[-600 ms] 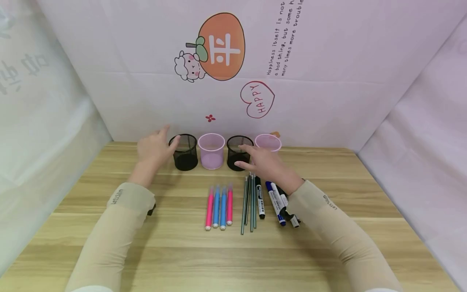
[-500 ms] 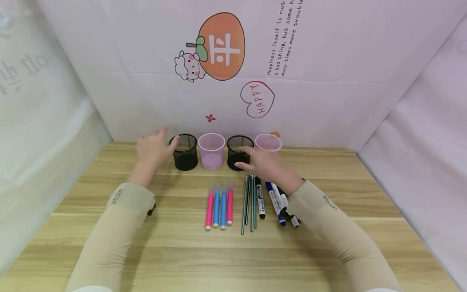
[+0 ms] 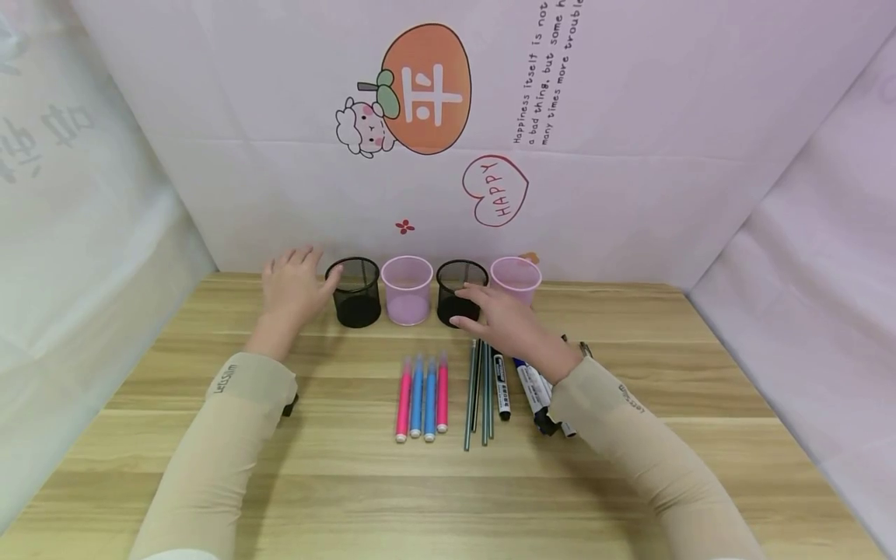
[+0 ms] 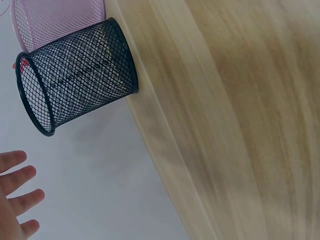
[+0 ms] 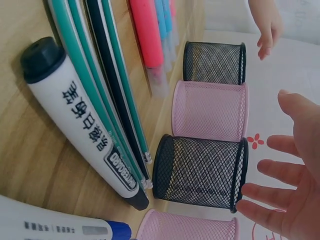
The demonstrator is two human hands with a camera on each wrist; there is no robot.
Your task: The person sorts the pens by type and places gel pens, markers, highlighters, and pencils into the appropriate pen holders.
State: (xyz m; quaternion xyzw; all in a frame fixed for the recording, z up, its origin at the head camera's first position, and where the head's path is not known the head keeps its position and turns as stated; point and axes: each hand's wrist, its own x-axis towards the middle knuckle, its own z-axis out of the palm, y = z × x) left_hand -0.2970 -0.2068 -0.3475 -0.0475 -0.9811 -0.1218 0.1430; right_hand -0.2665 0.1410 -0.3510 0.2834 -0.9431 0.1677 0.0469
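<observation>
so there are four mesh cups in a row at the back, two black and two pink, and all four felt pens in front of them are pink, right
Not quite. The cups are as you say: black, pink, black, pink. But the head view shows the four felt pens are mixed: the two outer ones pink, the two inner ones blue.

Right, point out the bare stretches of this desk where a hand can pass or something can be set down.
Bare wood spans the near edge of the table, in front of the felt pens. Another patch lies left of them, beside the left sleeve. The far right corner is free too. It is crowded between the pot row and the markers, where the right hand hovers.
</observation>
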